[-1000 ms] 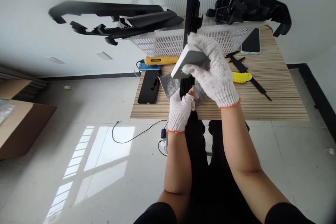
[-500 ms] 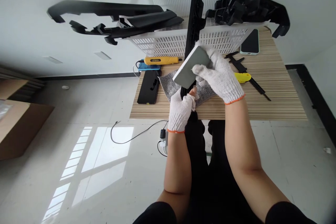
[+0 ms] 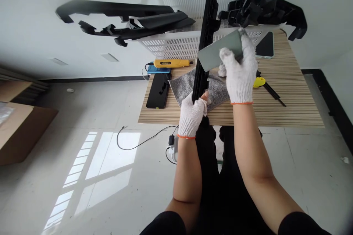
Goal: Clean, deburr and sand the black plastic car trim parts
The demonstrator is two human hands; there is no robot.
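Note:
My left hand (image 3: 191,114), in a white knit glove with an orange cuff, is closed around the near end of a long black plastic trim piece (image 3: 205,44). The piece points away from me, its far end over the basket. A flat grey-green sanding block (image 3: 222,49) is gripped in my right hand (image 3: 239,69), also gloved, with the thumb on its broad face. The block's left end overlaps the trim piece in view; whether they touch I cannot tell. A grey cloth (image 3: 183,86) lies on the wooden tabletop (image 3: 292,106) below.
A white plastic basket (image 3: 176,46) holds several black trim parts (image 3: 110,9) jutting out sideways. On the table lie a yellow pen-shaped power tool (image 3: 171,63), a black phone (image 3: 157,91), another phone (image 3: 265,46), a yellow-handled tool (image 3: 258,82) and a black caliper (image 3: 274,93).
My right hand has moved right and turned, swinging the sanding block to a flatter slant and uncovering more of the trim piece. My left hand keeps its hold.

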